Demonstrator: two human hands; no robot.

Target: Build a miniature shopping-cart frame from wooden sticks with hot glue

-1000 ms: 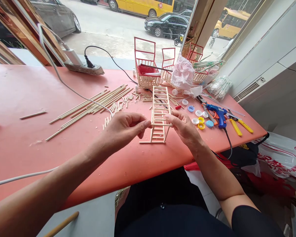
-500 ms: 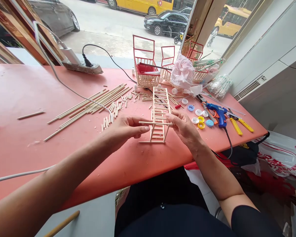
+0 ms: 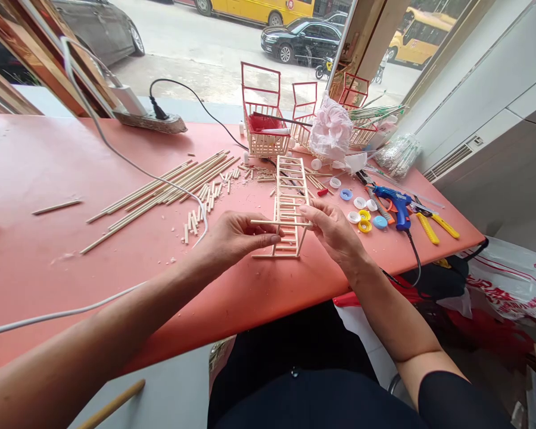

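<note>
A small frame of thin wooden sticks (image 3: 290, 186), built like a ladder with crossbars, stands upright on the pink table in front of me. One stick (image 3: 261, 223) runs crosswise on its near side and juts out to the left. My left hand (image 3: 245, 233) is closed at the frame's left side, thumb and fingers around a post below that stick; the exact contact is partly hidden. With thumb and fingers my right hand (image 3: 328, 226) pinches the frame's right side, near the crosswise stick's right end.
Long sticks (image 3: 161, 187) and short cut pieces (image 3: 209, 196) lie left. Stick-built carts (image 3: 268, 128) and a crumpled bag (image 3: 330, 126) stand behind. Bottle caps (image 3: 364, 226), a blue glue gun (image 3: 397, 205) and yellow-handled pliers (image 3: 429, 229) lie right. A white cable (image 3: 129, 167) crosses the table.
My left hand has moved slightly right, its thumb now at the frame's left post. The white cable near my left forearm has shifted. My right hand and the frame stay nearly in place.
</note>
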